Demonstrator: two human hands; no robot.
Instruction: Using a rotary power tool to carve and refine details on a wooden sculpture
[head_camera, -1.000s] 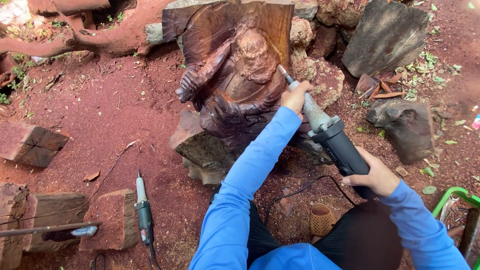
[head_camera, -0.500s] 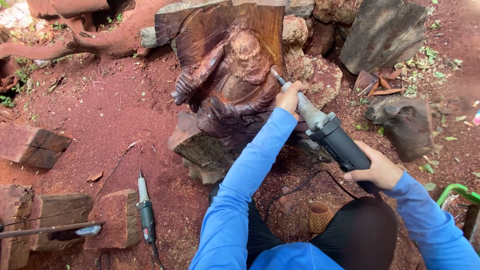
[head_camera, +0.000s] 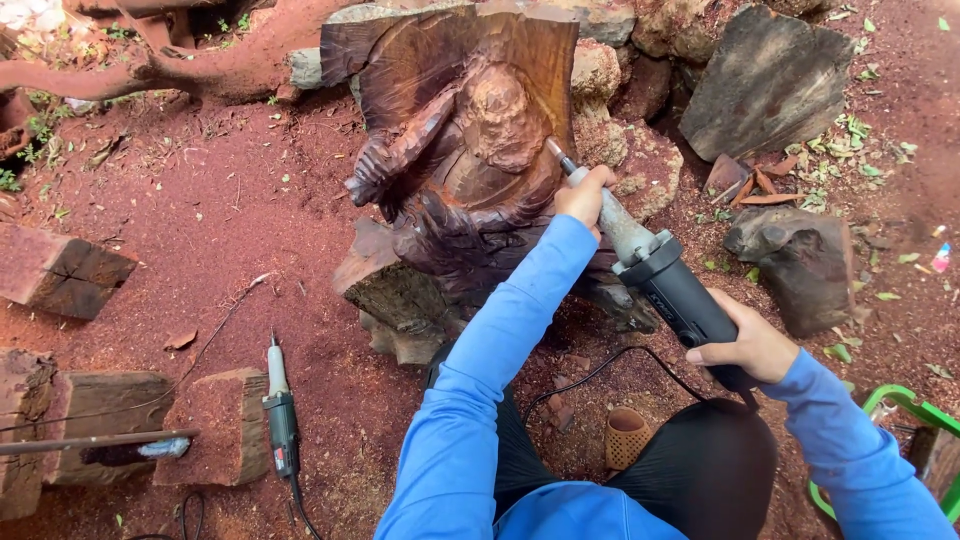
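Fingers of left hand (head_camera: 583, 196) clamp die grinder (head_camera: 660, 275) neck; right hand (head_camera: 748, 345) wraps rear body; tool axis points 10 o'clock, bit touching wood carving (head_camera: 470, 150).

Both arms reach forward, blue-sleeved.
Left hand (head_camera: 583, 197) closed far ahead; right hand (head_camera: 748, 347) closed nearer, right.

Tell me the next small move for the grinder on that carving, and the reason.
Probably ease the bit slightly along the figure's right edge. The left hand grips the die grinder near its nose, the right hand its dark body, and the tip sits against the wooden carving, so both hands can steer a short, controlled pass.
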